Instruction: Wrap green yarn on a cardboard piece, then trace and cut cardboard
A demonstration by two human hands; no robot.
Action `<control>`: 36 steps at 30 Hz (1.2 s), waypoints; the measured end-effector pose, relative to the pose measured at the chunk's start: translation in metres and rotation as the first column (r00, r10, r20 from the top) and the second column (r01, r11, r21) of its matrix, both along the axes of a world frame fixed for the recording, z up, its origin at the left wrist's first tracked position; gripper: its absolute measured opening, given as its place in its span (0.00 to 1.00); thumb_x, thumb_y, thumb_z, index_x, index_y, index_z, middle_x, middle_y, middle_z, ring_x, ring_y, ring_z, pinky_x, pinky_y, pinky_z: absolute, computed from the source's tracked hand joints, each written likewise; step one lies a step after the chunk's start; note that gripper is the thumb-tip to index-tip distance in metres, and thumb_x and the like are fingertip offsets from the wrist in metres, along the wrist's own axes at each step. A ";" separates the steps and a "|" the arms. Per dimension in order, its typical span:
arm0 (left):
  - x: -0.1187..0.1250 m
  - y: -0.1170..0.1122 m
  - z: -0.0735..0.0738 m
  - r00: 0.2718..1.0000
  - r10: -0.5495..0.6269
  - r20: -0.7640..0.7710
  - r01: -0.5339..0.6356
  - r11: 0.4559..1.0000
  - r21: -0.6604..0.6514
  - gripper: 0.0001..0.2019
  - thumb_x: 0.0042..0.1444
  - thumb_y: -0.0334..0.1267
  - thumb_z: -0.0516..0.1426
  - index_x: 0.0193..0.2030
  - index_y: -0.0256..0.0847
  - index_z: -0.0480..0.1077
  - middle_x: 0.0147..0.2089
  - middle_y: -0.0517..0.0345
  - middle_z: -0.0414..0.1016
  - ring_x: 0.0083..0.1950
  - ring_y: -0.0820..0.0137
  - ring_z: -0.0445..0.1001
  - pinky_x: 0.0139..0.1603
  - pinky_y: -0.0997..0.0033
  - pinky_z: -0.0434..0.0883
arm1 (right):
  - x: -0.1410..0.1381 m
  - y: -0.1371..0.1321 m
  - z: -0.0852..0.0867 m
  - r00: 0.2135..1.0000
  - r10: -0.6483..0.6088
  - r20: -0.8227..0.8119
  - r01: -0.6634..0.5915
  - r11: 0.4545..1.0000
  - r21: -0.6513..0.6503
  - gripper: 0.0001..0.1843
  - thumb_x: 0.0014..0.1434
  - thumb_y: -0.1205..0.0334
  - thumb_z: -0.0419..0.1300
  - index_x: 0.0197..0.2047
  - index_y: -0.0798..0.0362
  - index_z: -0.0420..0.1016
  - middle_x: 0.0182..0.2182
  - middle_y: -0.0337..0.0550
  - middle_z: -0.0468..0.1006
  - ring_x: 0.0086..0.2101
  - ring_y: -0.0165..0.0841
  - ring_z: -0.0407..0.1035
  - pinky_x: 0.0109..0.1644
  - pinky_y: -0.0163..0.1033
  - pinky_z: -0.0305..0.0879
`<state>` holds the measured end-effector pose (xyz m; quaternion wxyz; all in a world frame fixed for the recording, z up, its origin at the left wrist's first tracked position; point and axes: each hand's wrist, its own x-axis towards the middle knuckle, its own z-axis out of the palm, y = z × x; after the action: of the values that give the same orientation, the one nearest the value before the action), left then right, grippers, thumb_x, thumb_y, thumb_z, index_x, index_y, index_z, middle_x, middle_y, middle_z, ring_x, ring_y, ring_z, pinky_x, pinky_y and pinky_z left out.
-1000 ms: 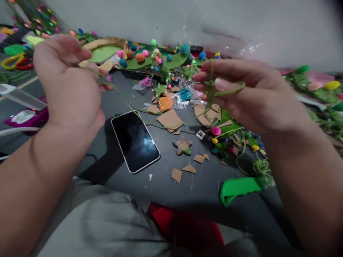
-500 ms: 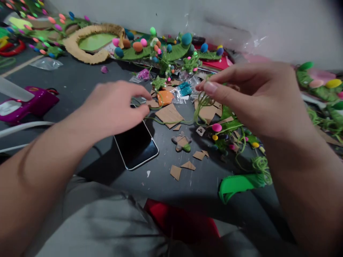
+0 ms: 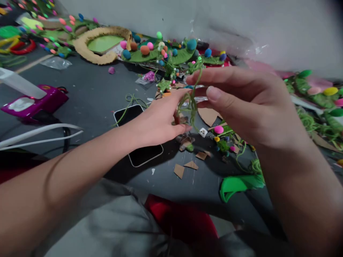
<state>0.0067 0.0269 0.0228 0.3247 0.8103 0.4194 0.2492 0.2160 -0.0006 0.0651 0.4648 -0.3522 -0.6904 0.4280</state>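
Observation:
My right hand (image 3: 249, 103) is raised over the dark floor, its fingers and thumb pinched on a tangle of green yarn (image 3: 190, 101) that hangs down from them. My left hand (image 3: 160, 119) reaches across to the same tangle, its fingers closed around the lower part of the yarn. A loose strand trails left over the black phone (image 3: 138, 134) lying face up below my left wrist. Under the hands lie a small cardboard star (image 3: 187, 142) partly wrapped in green and several cardboard scraps (image 3: 187, 167).
A purple glue gun (image 3: 32, 103) with white cables (image 3: 37, 134) sits at left. Green felt pieces with coloured pom-poms (image 3: 158, 53) and a jute ring (image 3: 99, 44) line the wall. A green felt strip (image 3: 239, 184) and loose pom-poms (image 3: 219, 130) lie at right.
My left hand came down from the upper left and moved right to the yarn at my right hand. The right hand stayed raised, holding the yarn.

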 end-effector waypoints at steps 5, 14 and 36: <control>0.005 0.008 -0.006 0.991 -0.030 0.132 0.055 0.982 -0.183 0.08 0.64 0.30 0.62 0.49 0.39 0.75 0.39 0.56 0.82 0.37 0.70 0.81 0.42 0.67 0.78 | -0.001 -0.007 0.009 0.981 -0.085 -0.172 0.072 0.994 -0.082 0.15 0.65 0.71 0.63 0.50 0.46 0.86 0.51 0.32 0.85 0.58 0.37 0.80 0.68 0.53 0.75; -0.023 0.023 0.008 0.956 0.116 -0.270 -0.021 0.943 0.331 0.17 0.64 0.31 0.53 0.54 0.38 0.81 0.48 0.48 0.81 0.41 0.66 0.76 0.43 0.65 0.71 | 0.059 -0.007 -0.016 0.751 -0.586 -0.303 0.587 0.803 -0.098 0.10 0.49 0.70 0.76 0.34 0.46 0.90 0.32 0.37 0.82 0.30 0.26 0.76 0.40 0.35 0.77; -0.059 0.039 0.013 0.709 0.379 -0.594 -0.222 0.920 0.322 0.18 0.56 0.35 0.54 0.48 0.39 0.83 0.52 0.42 0.81 0.49 0.53 0.79 0.53 0.54 0.75 | 0.152 -0.012 -0.023 0.734 -0.546 -0.404 0.573 0.817 -0.064 0.06 0.53 0.45 0.77 0.28 0.30 0.87 0.20 0.41 0.64 0.27 0.38 0.64 0.35 0.49 0.56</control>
<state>-0.0526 0.0658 0.0360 0.0203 0.7974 0.6009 0.0508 0.3675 -0.0125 0.0419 0.7154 -0.4316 -0.4544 0.3089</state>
